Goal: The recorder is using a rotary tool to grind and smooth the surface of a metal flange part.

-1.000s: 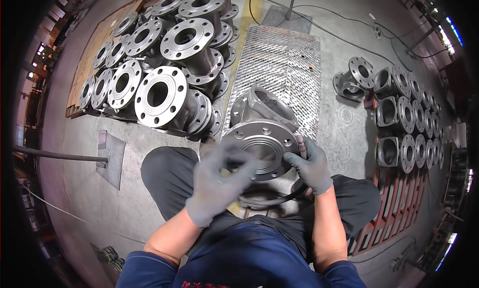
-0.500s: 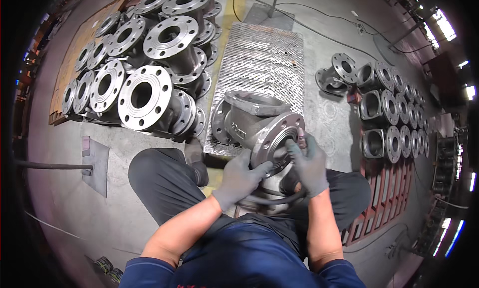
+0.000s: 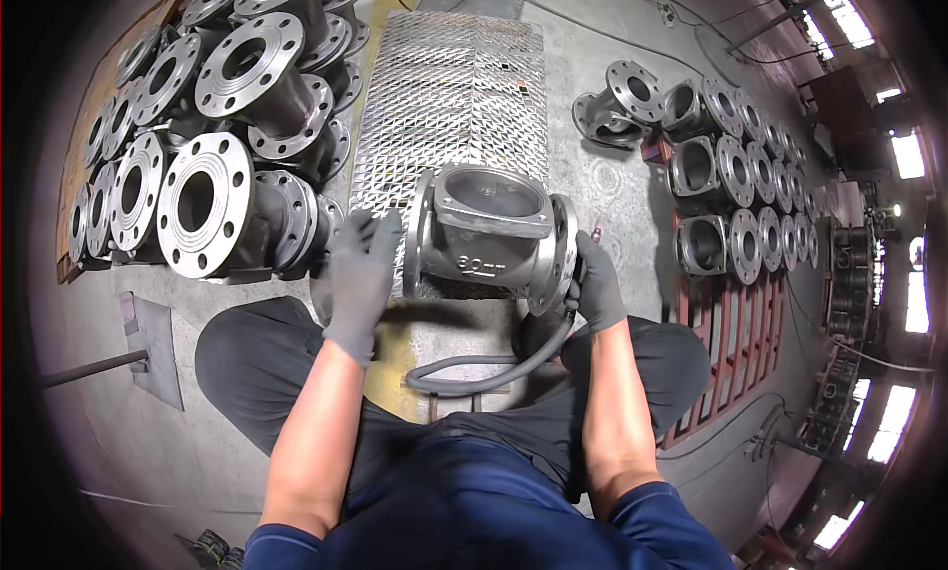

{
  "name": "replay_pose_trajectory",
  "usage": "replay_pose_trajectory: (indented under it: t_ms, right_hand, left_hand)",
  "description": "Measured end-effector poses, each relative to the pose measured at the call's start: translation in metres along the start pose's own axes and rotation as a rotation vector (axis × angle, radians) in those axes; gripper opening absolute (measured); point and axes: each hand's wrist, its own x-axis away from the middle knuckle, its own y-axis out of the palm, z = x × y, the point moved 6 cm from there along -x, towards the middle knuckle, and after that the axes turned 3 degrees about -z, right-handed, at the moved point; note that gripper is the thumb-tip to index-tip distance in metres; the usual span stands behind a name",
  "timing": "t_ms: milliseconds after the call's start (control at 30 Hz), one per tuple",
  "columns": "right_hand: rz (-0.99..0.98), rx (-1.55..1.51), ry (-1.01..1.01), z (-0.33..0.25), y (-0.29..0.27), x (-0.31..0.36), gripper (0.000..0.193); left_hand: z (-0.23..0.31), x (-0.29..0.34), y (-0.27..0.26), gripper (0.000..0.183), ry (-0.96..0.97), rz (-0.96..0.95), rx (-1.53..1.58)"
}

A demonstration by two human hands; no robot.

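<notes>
A grey cast valve body [image 3: 484,236] rests on the near end of a textured metal plate [image 3: 444,96], its squarish opening facing up and a round flange at either end. Beside the left flange, my left hand [image 3: 357,284], in a grey glove, has its fingers apart and holds nothing. My right hand [image 3: 598,289], gloved too, is closed by the right flange around a slim hose-fed tool [image 3: 598,231], whose pinkish end sticks up past the fingers. Most of the tool is hidden in the glove. From below that hand a black hose [image 3: 494,371] loops toward my lap.
Several flanged valve bodies [image 3: 205,205] are stacked at the left on a wooden pallet [image 3: 69,215]. More stand in rows [image 3: 703,246] on a red rack [image 3: 736,343] at the right. One flanged body [image 3: 617,106] sits apart on the floor. A post with a flat base [image 3: 153,348] stands at the left.
The valve body has turned from a tilted, angled pose to lie crosswise, opening up. My left hand has let go and moved left. My right hand has drawn the tool out of the flange's bore.
</notes>
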Motion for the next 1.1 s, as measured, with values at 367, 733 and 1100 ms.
replay_pose_trajectory:
  t_ms: [367, 733, 1100]
  right_hand:
    - [-0.049, -0.087, -0.151, 0.016, 0.032, 0.019, 0.049]
    - [0.023, -0.090, -0.143, 0.019, 0.086, 0.019, 0.036]
    - [-0.055, 0.795, -0.250, -0.093, 0.058, 0.004, 0.063]
  left_hand:
    - [-0.052, -0.009, 0.025, 0.043, -0.306, -0.313, 0.270]
    - [-0.080, -0.010, -0.034, 0.035, -0.048, -0.267, 0.054]
    - [-0.079, 0.003, -0.034, 0.031, -0.148, -0.228, 0.240]
